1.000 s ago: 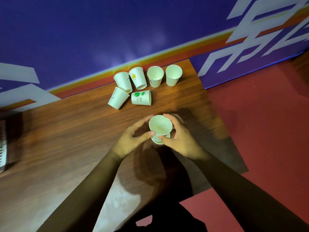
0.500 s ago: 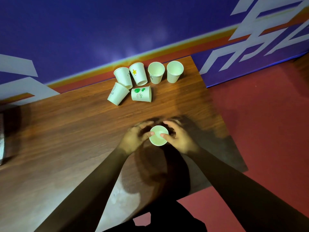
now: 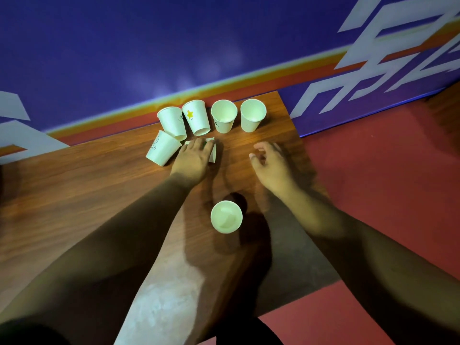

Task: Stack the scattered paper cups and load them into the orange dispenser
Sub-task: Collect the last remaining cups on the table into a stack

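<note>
Wood-grain table (image 3: 99, 195) is running up to a blue wall, with the scattered cups (image 3: 224, 115) sitting along its far edge. Over there the left hand (image 3: 193, 159) is lying across a tipped cup (image 3: 213, 151), hiding most of it; whether the fingers are closing round it cannot be told. Just right of it the right hand (image 3: 270, 161) is hovering, loosely curled, holding nothing. Near the person an upright cup (image 3: 226, 216) is standing, probably starting the stack. Gathering seems under way: the next move is calling for righting the tipped cup and nesting it there. No orange dispenser is showing.

Left hand (image 3: 193, 159) over toppled cup (image 3: 213, 154), right hand (image 3: 270, 163) loose nearby
</note>
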`<state>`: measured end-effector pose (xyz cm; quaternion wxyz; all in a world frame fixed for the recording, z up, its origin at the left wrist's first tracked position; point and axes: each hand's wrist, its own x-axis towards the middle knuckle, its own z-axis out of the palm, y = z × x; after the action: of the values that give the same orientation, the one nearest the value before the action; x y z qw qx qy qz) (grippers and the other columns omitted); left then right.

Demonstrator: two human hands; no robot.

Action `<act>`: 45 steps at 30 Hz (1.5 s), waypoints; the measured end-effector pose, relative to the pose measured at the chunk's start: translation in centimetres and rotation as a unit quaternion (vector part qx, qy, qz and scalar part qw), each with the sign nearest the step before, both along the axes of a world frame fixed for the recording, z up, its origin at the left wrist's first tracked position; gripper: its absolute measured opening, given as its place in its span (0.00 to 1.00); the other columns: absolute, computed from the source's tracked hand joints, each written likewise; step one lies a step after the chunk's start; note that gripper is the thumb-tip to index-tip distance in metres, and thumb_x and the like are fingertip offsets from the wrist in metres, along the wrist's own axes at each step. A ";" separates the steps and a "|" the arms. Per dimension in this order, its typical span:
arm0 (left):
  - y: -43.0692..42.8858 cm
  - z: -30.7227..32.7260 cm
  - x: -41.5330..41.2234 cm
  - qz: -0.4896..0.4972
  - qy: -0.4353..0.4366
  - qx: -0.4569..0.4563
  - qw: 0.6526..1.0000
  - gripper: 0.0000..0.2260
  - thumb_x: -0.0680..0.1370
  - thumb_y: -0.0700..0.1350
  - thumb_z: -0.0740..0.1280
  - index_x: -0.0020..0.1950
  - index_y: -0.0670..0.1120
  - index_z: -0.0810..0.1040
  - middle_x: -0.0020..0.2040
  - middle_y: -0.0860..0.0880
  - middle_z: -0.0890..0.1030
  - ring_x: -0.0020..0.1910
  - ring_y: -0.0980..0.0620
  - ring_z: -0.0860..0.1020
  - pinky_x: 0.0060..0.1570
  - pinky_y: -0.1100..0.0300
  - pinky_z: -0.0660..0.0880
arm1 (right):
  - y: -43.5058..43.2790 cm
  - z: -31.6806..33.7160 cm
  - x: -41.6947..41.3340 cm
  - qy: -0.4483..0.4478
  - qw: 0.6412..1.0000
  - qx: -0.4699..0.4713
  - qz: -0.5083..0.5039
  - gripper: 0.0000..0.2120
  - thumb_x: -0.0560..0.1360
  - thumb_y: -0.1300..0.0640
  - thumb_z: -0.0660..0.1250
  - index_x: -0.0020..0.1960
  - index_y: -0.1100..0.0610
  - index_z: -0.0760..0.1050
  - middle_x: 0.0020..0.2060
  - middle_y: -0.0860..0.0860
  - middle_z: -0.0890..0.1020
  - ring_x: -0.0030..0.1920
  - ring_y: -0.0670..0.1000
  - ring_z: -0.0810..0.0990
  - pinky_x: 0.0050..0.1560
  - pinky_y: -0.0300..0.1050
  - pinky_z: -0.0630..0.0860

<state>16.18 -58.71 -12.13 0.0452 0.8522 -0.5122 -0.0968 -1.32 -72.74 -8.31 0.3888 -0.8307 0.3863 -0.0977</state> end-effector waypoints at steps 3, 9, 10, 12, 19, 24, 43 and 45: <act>0.4 -0.9 0.2 -0.002 -0.024 0.001 1.000 0.27 0.80 0.44 0.67 0.78 0.44 0.63 0.71 0.38 0.71 0.68 0.38 0.70 0.67 0.46 0.68 | -1.0 -0.6 0.4 0.026 0.999 -0.029 0.007 0.14 0.78 0.54 0.65 0.62 0.57 0.74 0.60 0.54 0.74 0.56 0.52 0.77 0.57 0.46 0.75; 2.8 -0.7 -0.8 0.035 0.027 -0.021 0.999 0.27 0.77 0.53 0.71 0.72 0.46 0.68 0.66 0.41 0.75 0.64 0.39 0.71 0.64 0.45 0.67 | -3.9 -0.6 3.8 0.055 0.994 -0.093 -0.008 0.24 0.76 0.58 0.67 0.71 0.54 0.67 0.63 0.58 0.69 0.52 0.55 0.78 0.56 0.42 0.73; 3.3 -0.7 -1.0 0.064 0.073 -0.054 0.994 0.28 0.75 0.52 0.73 0.72 0.46 0.68 0.66 0.42 0.75 0.64 0.40 0.72 0.64 0.45 0.69 | -4.4 -0.7 4.5 0.063 0.992 -0.111 -0.004 0.26 0.76 0.58 0.67 0.72 0.53 0.66 0.63 0.58 0.68 0.50 0.56 0.78 0.55 0.42 0.73; 4.4 0.3 -1.2 0.150 0.230 -0.165 0.947 0.29 0.73 0.47 0.76 0.71 0.49 0.69 0.65 0.44 0.75 0.64 0.44 0.74 0.64 0.47 0.73 | -5.4 -1.1 5.7 0.085 0.989 -0.122 0.002 0.27 0.76 0.58 0.67 0.73 0.53 0.66 0.64 0.59 0.67 0.50 0.60 0.79 0.56 0.47 0.76; 7.8 7.1 -5.4 0.222 0.587 -0.367 0.686 0.23 0.69 0.42 0.76 0.57 0.46 0.66 0.56 0.47 0.75 0.52 0.53 0.76 0.47 0.57 0.79 | -6.6 -2.7 6.1 0.125 0.979 -0.156 0.035 0.11 0.79 0.58 0.64 0.59 0.60 0.78 0.56 0.59 0.78 0.54 0.60 0.79 0.51 0.52 0.77; 9.9 7.2 -8.7 0.151 0.607 -0.272 0.731 0.31 0.70 0.44 0.76 0.69 0.51 0.67 0.65 0.53 0.74 0.64 0.54 0.75 0.59 0.60 0.77 | -4.5 -1.0 3.1 0.001 0.992 -0.126 0.008 0.09 0.79 0.58 0.65 0.55 0.61 0.80 0.51 0.57 0.82 0.51 0.55 0.80 0.45 0.40 0.70; 11.1 1.8 -11.6 0.025 0.348 0.002 0.937 0.43 0.68 0.62 0.67 0.80 0.54 0.54 0.82 0.51 0.51 0.81 0.49 0.51 0.75 0.37 0.57 | 6.1 6.0 -7.9 -0.151 0.988 0.041 0.001 0.07 0.70 0.63 0.75 0.48 0.58 0.83 0.61 0.53 0.76 0.59 0.37 0.76 0.51 0.26 0.70; 11.6 2.2 -11.3 0.034 0.369 -0.018 0.929 0.45 0.68 0.64 0.69 0.81 0.55 0.54 0.83 0.54 0.48 0.81 0.51 0.50 0.78 0.42 0.54 | 7.0 6.8 -8.5 -0.166 0.981 0.094 0.017 0.17 0.70 0.64 0.75 0.58 0.57 0.79 0.61 0.52 0.77 0.61 0.42 0.76 0.53 0.27 0.71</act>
<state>4.86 -47.14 -9.98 0.2495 0.7720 -0.4319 -0.3939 -9.83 -65.73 -1.46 0.5257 -0.7689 0.3099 -0.1909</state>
